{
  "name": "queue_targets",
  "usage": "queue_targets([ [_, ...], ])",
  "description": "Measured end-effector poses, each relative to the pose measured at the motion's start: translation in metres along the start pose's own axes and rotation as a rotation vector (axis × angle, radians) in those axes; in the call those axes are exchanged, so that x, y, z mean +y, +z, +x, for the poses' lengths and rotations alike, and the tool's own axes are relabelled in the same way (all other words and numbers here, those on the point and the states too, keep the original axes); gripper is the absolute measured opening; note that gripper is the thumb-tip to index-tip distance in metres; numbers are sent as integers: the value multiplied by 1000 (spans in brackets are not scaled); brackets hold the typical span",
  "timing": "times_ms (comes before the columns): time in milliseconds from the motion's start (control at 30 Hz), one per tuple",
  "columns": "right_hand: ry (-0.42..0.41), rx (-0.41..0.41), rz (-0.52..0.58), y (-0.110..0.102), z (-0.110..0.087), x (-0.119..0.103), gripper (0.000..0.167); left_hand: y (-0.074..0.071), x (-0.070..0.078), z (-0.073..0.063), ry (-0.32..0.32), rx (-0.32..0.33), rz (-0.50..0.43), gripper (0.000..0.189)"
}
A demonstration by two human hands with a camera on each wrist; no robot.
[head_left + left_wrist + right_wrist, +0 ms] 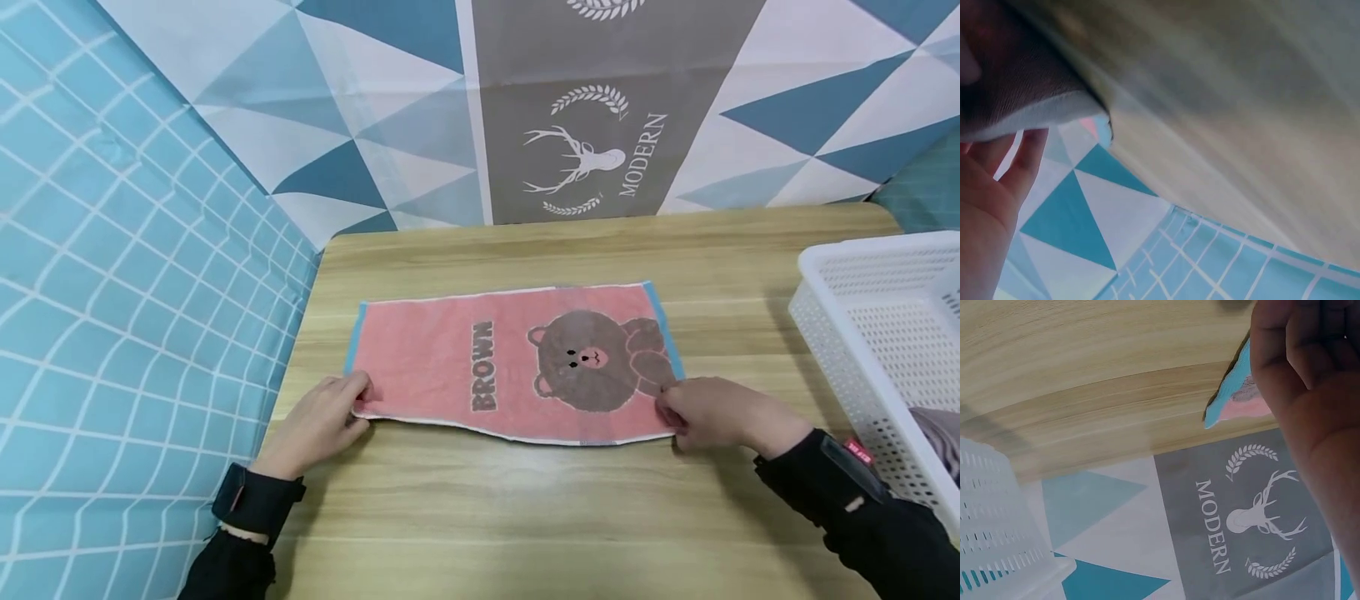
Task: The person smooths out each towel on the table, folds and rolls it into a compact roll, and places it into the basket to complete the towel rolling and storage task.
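A pink towel [420, 358] with blue end bands, a brown bear and the word BROWN lies spread across the wooden table in the head view. My left hand [322, 421] pinches its near left corner. At the near right corner, my right hand [712, 412] grips the edge with curled fingers. The near edge bows slightly between the two hands. In the left wrist view the towel's underside [1022, 94] shows dark above the left hand [991, 187]. The right wrist view shows the right hand [1316, 381] beside the towel's far blue corner [1229, 394].
A white perforated basket [862, 333] stands at the table's right, with a grey striped cloth [937, 433] inside. The wooden table [525, 533] meets a blue grid-patterned sheet [150, 292] on the left and a triangle-patterned sheet [420, 125] behind.
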State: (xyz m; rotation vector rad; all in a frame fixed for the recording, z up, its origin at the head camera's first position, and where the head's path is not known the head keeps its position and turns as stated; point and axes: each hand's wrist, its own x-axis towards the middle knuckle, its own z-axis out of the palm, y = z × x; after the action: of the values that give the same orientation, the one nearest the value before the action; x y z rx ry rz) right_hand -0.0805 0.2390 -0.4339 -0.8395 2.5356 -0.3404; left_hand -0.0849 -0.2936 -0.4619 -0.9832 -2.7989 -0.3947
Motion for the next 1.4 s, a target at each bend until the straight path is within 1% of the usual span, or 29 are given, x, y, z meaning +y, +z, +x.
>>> queue_targets([
  [67, -6, 5, 7, 0, 0, 1, 25, -5, 0, -2, -16, -16, -5, 28],
  [167, -8, 16, 29, -4, -2, 3, 23, -16, -1, -4, -21, -30, -23, 23],
  [267, -28, 41, 42, -12, -4, 7, 18, -27, -3, -5, -14, 7, -26, 21],
  [333, -47, 66, 40, -20, -7, 9, 17, -35, -5, -5, -3, 44, -25, 21],
  [400, -45, 96, 26, -29, -11, 12, 17, -43, -8, -4, -1, 73, -18, 20],
  [467, -39, 146, 4, -39, -14, 13, 17, -53, -9, -2, -16, 75, -13, 17],
  [567, -17, 238, -44, -51, -15, 12, 16, -65, -12, 2, -67, 45, -23, 13],
  [633, -5, 301, -83, -58, -12, 12, 14, -71, -14, 7, -104, 23, -32, 12],
  [733, 35, 363, -133, -68, -5, 12, 12, -77, -19, 18, -144, 8, -36, 14],
  [867, 79, 414, -154, -80, 9, 15, 10, -80, -26, 35, -173, 14, -16, 14],
  [1033, 123, 451, -144, -92, 28, 23, 10, -79, -39, 59, -211, 20, -1, 14],
  [1200, 137, 531, -159, -95, 45, 33, 12, -71, -53, 77, -266, 14, 14, 15],
  [1333, 156, 606, -140, -92, 57, 40, 10, -61, -63, 84, -296, 11, 39, 16],
  [1400, 162, 648, -114, -88, 64, 45, 8, -57, -67, 88, -312, 4, 32, 16],
])
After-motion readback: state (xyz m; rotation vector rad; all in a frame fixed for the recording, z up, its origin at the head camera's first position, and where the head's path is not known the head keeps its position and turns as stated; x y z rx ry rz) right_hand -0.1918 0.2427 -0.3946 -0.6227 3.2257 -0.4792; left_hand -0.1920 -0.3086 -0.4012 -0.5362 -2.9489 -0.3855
